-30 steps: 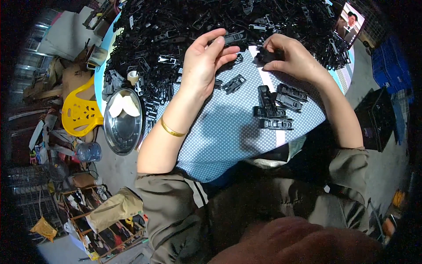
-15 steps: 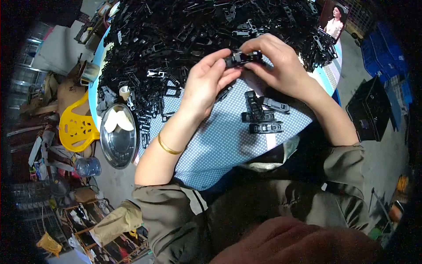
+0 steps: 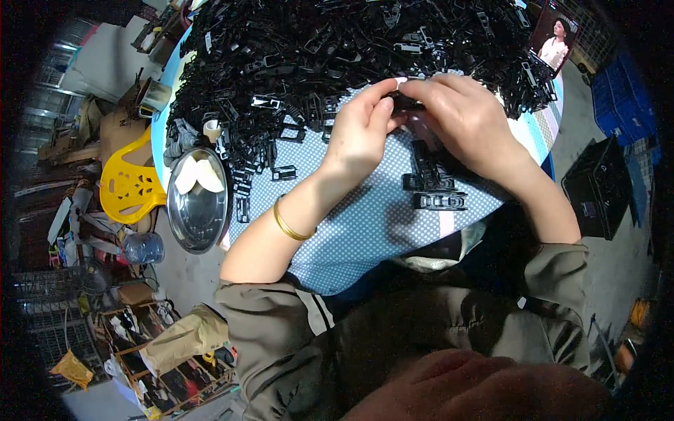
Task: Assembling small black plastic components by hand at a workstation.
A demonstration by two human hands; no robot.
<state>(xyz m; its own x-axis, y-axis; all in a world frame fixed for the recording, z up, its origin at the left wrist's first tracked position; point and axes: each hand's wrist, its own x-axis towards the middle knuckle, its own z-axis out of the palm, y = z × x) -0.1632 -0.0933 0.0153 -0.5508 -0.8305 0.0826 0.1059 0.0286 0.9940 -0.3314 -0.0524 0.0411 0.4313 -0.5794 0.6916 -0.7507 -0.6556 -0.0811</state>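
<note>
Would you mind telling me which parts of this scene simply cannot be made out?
- Head view: black clip between left hand and right hand; fingers hide its shape.
- Heap of black parts: cut off by the top edge.
- Steel bowl: white contents too small to identify.

Your left hand [image 3: 361, 133] and right hand [image 3: 463, 116] meet fingertip to fingertip out front, fingers curled and pinched together. Both forearms angle inward from the lower edge, left wrist bent.

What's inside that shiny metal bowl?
The metal bowl holds two pale, flat pieces near its top edge. What they are is unclear. The rest shows bare metal; nothing covers it.
</note>
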